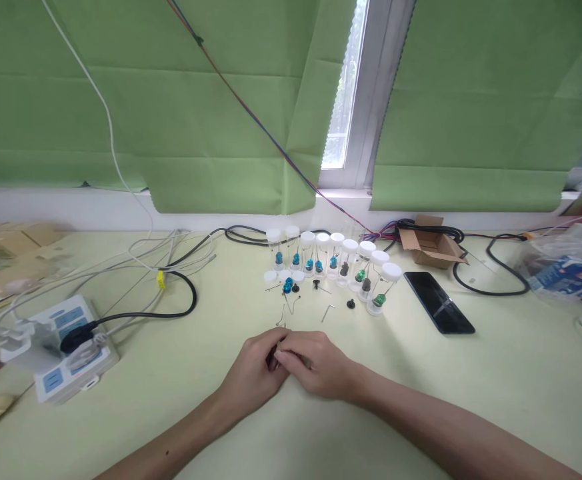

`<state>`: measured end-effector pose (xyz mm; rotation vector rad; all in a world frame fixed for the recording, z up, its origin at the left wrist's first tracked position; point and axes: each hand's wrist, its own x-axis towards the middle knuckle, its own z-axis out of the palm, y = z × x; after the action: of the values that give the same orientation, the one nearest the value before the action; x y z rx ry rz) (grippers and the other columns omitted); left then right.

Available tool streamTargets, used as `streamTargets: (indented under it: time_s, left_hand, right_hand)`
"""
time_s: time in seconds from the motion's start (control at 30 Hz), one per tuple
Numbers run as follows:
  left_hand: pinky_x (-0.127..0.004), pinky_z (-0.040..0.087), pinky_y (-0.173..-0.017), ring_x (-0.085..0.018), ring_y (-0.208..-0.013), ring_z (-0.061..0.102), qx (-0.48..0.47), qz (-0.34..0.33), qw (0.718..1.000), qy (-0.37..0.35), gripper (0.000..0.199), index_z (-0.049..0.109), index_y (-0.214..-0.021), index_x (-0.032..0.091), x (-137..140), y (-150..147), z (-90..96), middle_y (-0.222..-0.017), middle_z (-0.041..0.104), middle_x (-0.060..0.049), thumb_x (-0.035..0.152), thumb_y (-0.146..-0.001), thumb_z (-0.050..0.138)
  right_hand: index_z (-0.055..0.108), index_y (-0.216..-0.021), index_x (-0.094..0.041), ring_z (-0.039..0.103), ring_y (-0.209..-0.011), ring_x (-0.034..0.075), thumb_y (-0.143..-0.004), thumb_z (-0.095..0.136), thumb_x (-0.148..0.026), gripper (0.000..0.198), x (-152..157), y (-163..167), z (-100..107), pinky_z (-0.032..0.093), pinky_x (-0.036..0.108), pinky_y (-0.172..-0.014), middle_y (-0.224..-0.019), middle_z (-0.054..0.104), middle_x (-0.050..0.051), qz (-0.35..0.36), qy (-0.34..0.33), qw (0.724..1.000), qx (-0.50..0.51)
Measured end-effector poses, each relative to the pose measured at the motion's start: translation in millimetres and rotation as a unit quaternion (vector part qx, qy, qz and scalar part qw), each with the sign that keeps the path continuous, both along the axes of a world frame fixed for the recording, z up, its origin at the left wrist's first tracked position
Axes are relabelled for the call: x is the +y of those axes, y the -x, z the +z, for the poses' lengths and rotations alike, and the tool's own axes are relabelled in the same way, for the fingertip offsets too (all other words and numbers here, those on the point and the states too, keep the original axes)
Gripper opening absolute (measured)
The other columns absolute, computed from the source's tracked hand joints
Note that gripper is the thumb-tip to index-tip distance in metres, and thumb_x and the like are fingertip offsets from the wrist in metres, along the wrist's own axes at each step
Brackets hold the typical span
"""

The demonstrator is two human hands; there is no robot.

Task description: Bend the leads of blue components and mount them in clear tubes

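My left hand (257, 365) and my right hand (321, 363) meet low over the table, fingers closed together. Something small sits between them, mostly hidden; a thin tip shows above the fingertips, and I cannot make out what it is. Just beyond lie bent thin wires (295, 305), a small hex key (329, 312) and a black flanged part (351, 304). Behind these is a blue piece (287, 285) among loose white caps (270, 275). A curved row of clear tubes with white lids (391, 272) holds blue, grey and green pieces.
To the right lie a dark phone (439, 303), an open cardboard box (433, 247) and a plastic bag with a blue package (571, 273). A power strip (75, 353) with plugs and cables (191, 293) occupies the left. Green blinds (231, 120) hang behind the table (181, 373).
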<state>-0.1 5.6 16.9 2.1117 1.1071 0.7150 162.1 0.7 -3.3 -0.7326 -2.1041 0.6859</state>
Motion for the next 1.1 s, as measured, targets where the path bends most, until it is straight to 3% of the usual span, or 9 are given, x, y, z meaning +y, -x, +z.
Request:
streamTargets:
  time_s: [1.1]
  left_hand:
    - [-0.024,0.04,-0.057,-0.014,-0.064,0.055,0.006,0.003,1.0,-0.009,0.015,0.058,-0.08,0.019,-1.0,0.5,-2.2,-0.072,0.062,0.0,0.011,-0.077,0.046]
  right_hand:
    - [0.058,-0.084,-0.018,0.06,-0.076,0.014,-0.096,0.04,-0.018,0.021,-0.7,-0.2,1.6,0.049,0.026,-0.071,-0.084,0.066,0.004,0.006,-0.004,1.0,0.0]
